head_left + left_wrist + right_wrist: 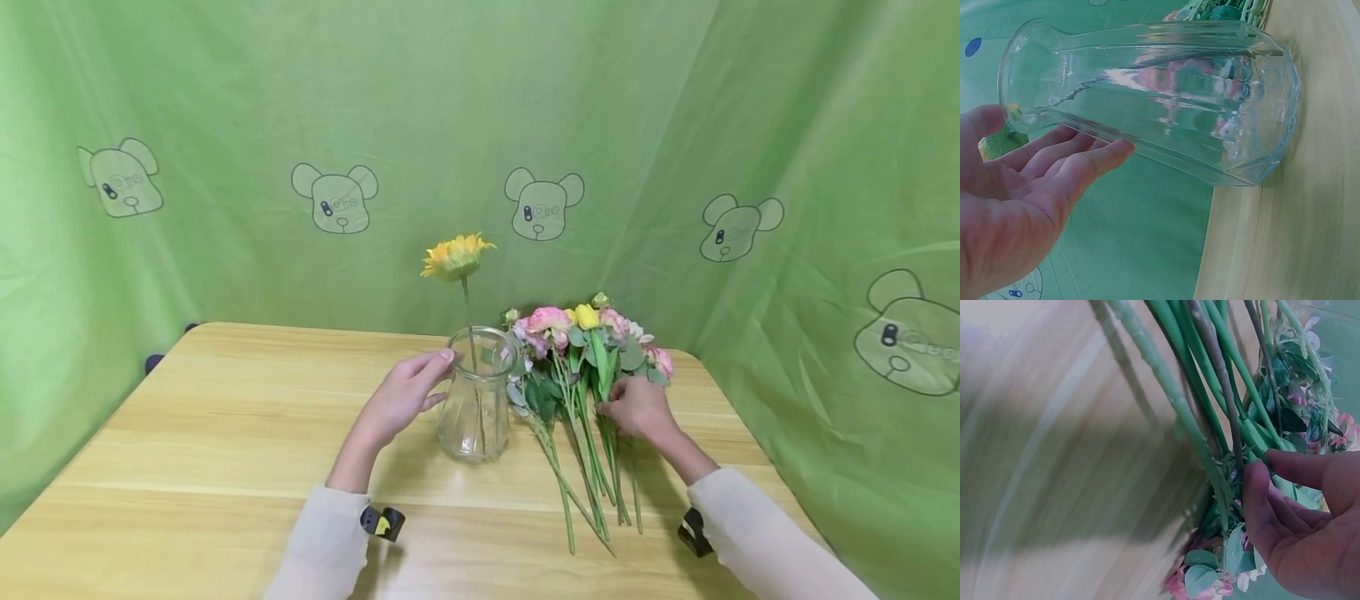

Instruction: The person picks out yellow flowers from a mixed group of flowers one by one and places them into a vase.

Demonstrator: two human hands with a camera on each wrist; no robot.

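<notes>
A clear glass vase [474,417] stands upright on the table, with one yellow sunflower [456,257] inside, its stem leaning against the rim. At the vase's left side is my left hand [408,387]. Its thumb touches the rim, and its relaxed fingers [1094,159] rest along the glass below the neck. To the right of the vase lies a bunch of artificial flowers [551,321], pink and yellow, stems towards me. My right hand [637,407] reaches into this bunch from the right. Its thumb and forefinger pinch a green flower stem [1250,440] close to the leaves.
The wooden table [247,442] reaches back to a green curtain [420,100] printed with bear heads, which also hangs along both sides. Loose stem ends [600,533] fan out in front of the bunch. Black wrist cameras [382,523] sit on both sleeves.
</notes>
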